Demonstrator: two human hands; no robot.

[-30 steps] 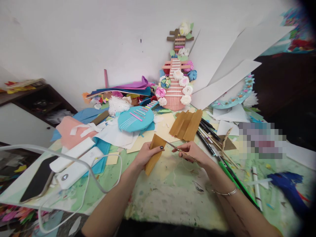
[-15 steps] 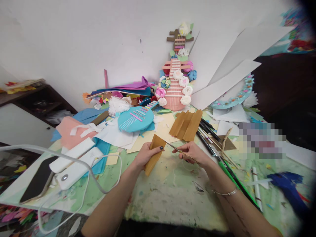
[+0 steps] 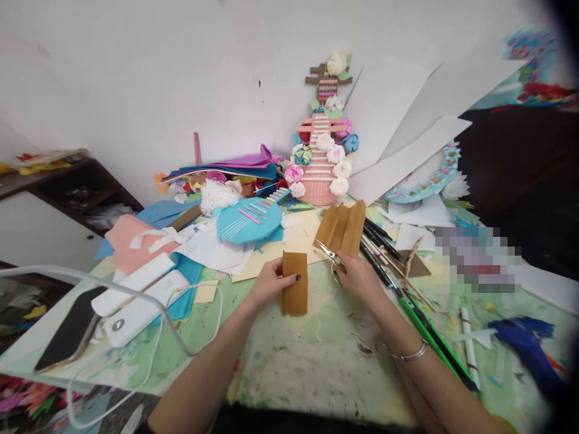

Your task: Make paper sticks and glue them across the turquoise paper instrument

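My left hand is closed on a folded strip of brown crepe paper, its thumb lying across the front. The strip stands roughly upright above the table. To its right, my right hand grips a small pair of scissors, with the blades pointing up and left, apart from the strip. Just behind the scissors lies a larger pleated piece of brown crepe paper; whether the blades touch it I cannot tell.
Black pens and a green cutter lie right of my right hand, with a blue glue gun beyond. At left are a phone, white power banks and a looping cable. Behind stand a blue paper lute and a pink one with paper flowers.
The brown strip has turned from slanted to upright and now shows its broad face. My right hand has moved slightly up, and the scissors now point up and left, away from the strip.
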